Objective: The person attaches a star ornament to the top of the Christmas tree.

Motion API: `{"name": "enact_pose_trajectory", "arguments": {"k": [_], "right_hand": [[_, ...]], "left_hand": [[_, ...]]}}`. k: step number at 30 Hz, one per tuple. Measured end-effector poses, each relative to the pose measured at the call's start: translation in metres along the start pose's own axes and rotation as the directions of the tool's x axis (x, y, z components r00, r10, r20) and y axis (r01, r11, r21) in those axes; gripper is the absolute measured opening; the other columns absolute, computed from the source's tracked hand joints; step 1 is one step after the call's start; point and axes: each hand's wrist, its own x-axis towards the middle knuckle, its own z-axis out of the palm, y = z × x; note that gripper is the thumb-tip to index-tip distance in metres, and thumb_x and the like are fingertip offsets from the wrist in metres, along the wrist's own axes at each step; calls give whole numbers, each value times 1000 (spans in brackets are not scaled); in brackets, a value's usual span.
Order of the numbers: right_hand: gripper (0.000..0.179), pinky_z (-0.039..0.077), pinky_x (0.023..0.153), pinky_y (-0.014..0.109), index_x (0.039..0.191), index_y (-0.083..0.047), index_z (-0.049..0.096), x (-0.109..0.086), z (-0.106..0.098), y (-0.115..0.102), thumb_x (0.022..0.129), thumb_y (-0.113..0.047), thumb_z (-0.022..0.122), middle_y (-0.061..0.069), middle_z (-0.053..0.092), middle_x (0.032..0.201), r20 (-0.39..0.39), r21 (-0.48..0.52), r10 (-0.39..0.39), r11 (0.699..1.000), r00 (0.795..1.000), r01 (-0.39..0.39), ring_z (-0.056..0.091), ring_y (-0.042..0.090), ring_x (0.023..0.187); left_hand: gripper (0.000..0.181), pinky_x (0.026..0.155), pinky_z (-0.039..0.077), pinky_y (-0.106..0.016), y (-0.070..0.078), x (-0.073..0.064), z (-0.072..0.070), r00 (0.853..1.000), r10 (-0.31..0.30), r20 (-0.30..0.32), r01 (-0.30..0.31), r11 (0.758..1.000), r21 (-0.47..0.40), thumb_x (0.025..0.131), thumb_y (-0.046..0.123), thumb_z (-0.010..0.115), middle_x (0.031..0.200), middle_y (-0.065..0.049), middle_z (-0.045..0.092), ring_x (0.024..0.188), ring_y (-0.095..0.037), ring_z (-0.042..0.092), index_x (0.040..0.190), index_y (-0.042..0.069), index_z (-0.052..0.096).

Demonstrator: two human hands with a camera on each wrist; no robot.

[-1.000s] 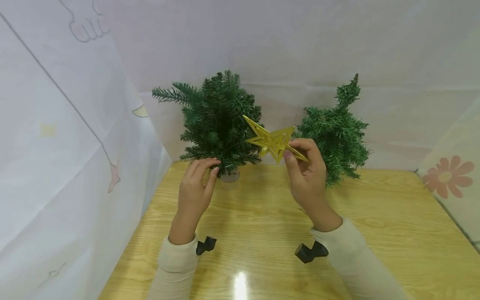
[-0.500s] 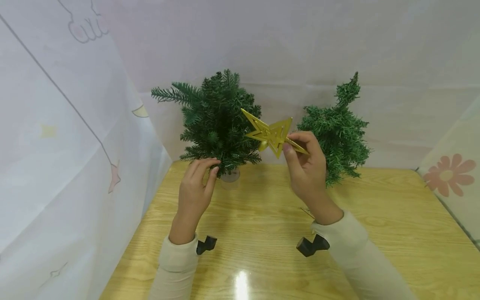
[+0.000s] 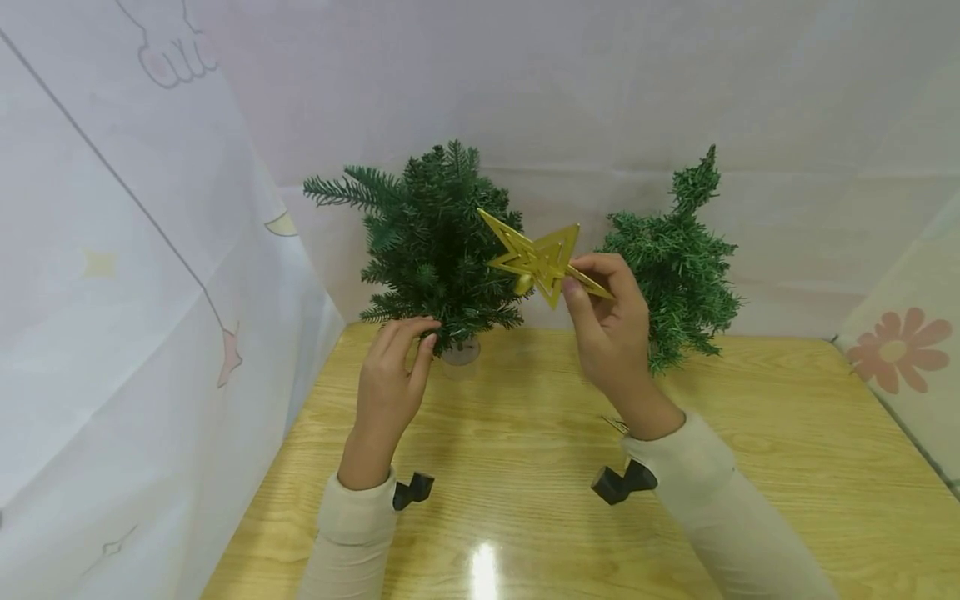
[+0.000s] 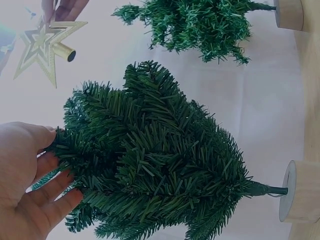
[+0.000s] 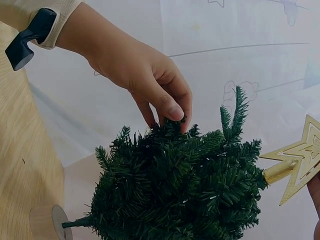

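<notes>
A small artificial Christmas tree (image 3: 442, 242) stands at the left on a round wooden base (image 4: 302, 191). My left hand (image 3: 388, 379) pinches the branch tips on its near left side, thumb against fingers, clear in the right wrist view. My right hand (image 3: 615, 333) pinches one point of a gold star tree topper (image 3: 546, 260) between thumb and fingers, in the air right of the tree's upper part. The star's short tube socket (image 5: 280, 171) points toward the tree and overlaps its top in the right wrist view.
A second, thinner green tree (image 3: 675, 267) stands to the right, behind my right hand, on its own wooden base (image 4: 290, 14). A wood-grain table (image 3: 525, 467) lies below; a pale printed cloth (image 3: 570, 100) hangs close behind both trees. Something small and thin lies near my right wrist.
My right hand has lifted the star tree topper and shifted it slightly left, closer to the left tree's upper part. My left hand keeps its place on the branches.
</notes>
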Motion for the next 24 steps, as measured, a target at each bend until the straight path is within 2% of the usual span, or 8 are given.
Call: {"name": "enact_pose_trajectory", "arguments": {"k": [9,24], "right_hand": [[17,54,83,35,112,15,52,4,2,-2,95,10,53,10,56,110,4,-16,5,1000,1000,-5,58,31,106],[16,56,80,36,111,12,54,17,5,-3,95,9,54,15,56,110,44,-60,-39,997,998,42,59,31,104]], "left_hand": [[24,90,50,-36,1,0,0,1000,-3,-2,3,1000,2,93,6,66,113,-10,63,103,-25,60,117,6,67],[22,91,50,-36,0,0,-1,1000,-13,10,13,1000,5,96,10,63,114,-9,63,104,-24,60,118,7,67]]}}
